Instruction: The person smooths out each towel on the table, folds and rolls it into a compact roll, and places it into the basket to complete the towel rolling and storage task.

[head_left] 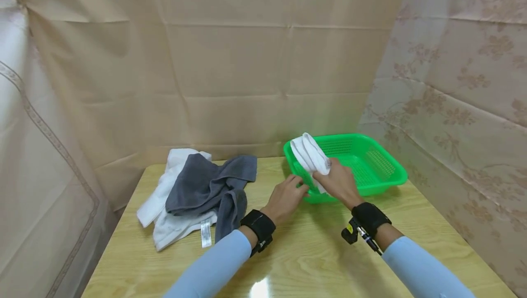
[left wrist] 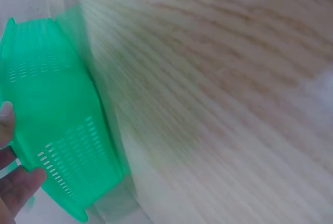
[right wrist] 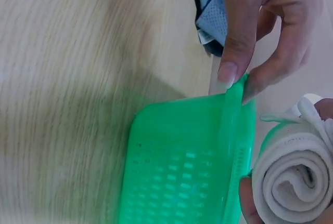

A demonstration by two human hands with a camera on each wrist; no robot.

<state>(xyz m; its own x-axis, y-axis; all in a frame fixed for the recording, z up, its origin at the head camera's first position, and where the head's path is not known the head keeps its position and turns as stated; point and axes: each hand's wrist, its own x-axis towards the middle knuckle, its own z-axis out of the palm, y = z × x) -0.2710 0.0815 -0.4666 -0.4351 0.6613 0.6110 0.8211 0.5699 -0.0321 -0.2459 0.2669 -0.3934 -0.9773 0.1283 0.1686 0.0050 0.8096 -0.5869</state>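
Observation:
A rolled white towel (head_left: 309, 153) is gripped in my right hand (head_left: 339, 183), held over the left side of a green plastic basket (head_left: 383, 163). In the right wrist view the spiral end of the rolled towel (right wrist: 294, 182) faces the camera, with fingers around it. My left hand (head_left: 287, 196) pinches the near left rim of the basket between thumb and fingers, as the right wrist view shows at the basket's rim (right wrist: 234, 115). The left wrist view shows the basket's perforated side (left wrist: 62, 115) beside the left fingers (left wrist: 23, 185).
A loose pile on the left of the wooden table (head_left: 288, 261) has a crumpled grey towel (head_left: 201, 186) over white towels (head_left: 158, 202), with a white label (head_left: 206, 234) sticking out. Beige cloth (head_left: 230, 60) hangs behind the table and flowered cloth (head_left: 465, 83) on the right.

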